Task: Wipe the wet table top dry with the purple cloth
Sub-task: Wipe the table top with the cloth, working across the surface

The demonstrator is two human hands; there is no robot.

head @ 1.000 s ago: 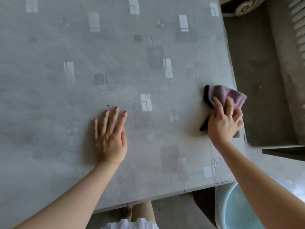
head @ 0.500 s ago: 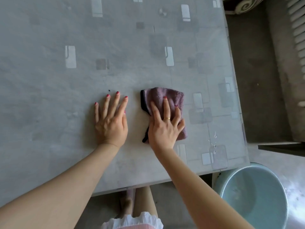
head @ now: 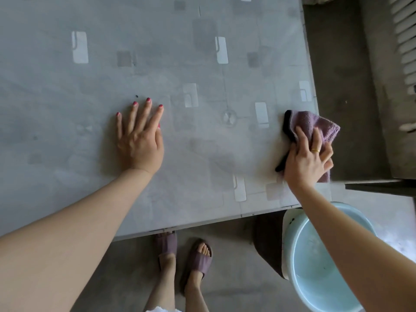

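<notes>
The right hand [head: 307,161] presses down on the purple cloth [head: 315,129], fingers spread over its near part and curled onto the fabric, so the cloth is pinned under the palm rather than bunched in a fist. A gold ring [head: 315,151] shows on one finger. Beyond the fingertips the cloth fans out in a loose fold, and its far corner hangs just past the right edge of the table top [head: 202,154]; a dark strip of the cloth runs along the thumb side of the grip. The left hand [head: 140,140] lies flat and empty on the table, well apart from the cloth on the thumb side of the right hand, fingers spread, nails painted red. Between the two hands the surface has a faint hazy sheen. Below the wrist of the gripping hand, off the near corner of the table, a pale blue basin [head: 319,266] sits on the floor, partly crossed by the forearm. Two feet in purple slippers [head: 198,260] stand at the table's near edge.
</notes>
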